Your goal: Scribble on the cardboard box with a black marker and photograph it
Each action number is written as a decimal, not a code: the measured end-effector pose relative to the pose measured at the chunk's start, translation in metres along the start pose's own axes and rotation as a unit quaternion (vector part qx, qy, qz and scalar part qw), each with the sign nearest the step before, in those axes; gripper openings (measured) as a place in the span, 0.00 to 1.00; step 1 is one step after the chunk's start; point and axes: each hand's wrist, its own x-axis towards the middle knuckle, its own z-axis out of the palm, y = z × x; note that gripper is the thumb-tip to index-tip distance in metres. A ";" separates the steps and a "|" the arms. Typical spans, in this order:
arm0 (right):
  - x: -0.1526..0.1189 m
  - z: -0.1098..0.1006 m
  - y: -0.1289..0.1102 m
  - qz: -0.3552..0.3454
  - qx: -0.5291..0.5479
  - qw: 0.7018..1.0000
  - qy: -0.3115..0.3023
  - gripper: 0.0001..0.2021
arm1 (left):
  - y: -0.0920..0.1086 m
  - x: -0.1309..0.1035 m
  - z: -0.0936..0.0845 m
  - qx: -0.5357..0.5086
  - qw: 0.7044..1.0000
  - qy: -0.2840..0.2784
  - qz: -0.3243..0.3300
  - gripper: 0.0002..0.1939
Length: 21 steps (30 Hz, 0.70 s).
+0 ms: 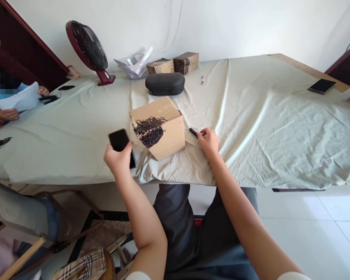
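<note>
A dark smartphone is in my left hand, thumb across its face and fingers wrapped around its side, close to the table's front edge. My right hand has its fingers closed on a black marker pen, which lies low over the cloth and points to the upper left. Between my hands stands a brown cardboard box. Dense black scribbles cover its left corner and spread onto the top. The far end of the marker is a short way right of the box, not touching it.
Behind the box sit a black hard case, two scribbled boxes and a white basket. A red fan stands back left. A tablet-like device lies at right. At left, a person holds paper. Wrinkled cloth covers the table.
</note>
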 end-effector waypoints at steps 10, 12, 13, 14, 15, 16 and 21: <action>0.000 0.001 0.001 -0.002 -0.009 1.000 -0.005 0.05 | 0.011 0.013 0.053 0.056 0.997 -0.043 -0.016 0.34; 0.000 0.001 0.002 -0.004 -0.012 1.000 -0.008 0.05 | 0.010 0.016 0.057 0.055 0.997 -0.044 -0.015 0.33; 0.001 0.002 0.002 -0.003 -0.012 1.000 -0.007 0.04 | 0.009 0.018 0.058 0.055 0.997 -0.046 -0.012 0.32; 0.001 0.002 0.002 0.000 -0.010 1.000 -0.004 0.04 | 0.009 0.019 0.060 0.054 0.997 -0.049 -0.009 0.31; 0.001 0.002 0.002 0.003 -0.006 1.000 0.000 0.04 | 0.008 0.020 0.062 0.054 0.997 -0.051 -0.005 0.31; 0.001 0.003 0.002 0.005 -0.001 1.000 0.005 0.04 | 0.007 0.021 0.064 0.055 0.997 -0.053 -0.002 0.31; 0.001 0.004 0.004 -0.002 0.008 1.000 0.011 0.03 | 0.005 0.023 0.070 0.061 0.997 -0.050 0.008 0.33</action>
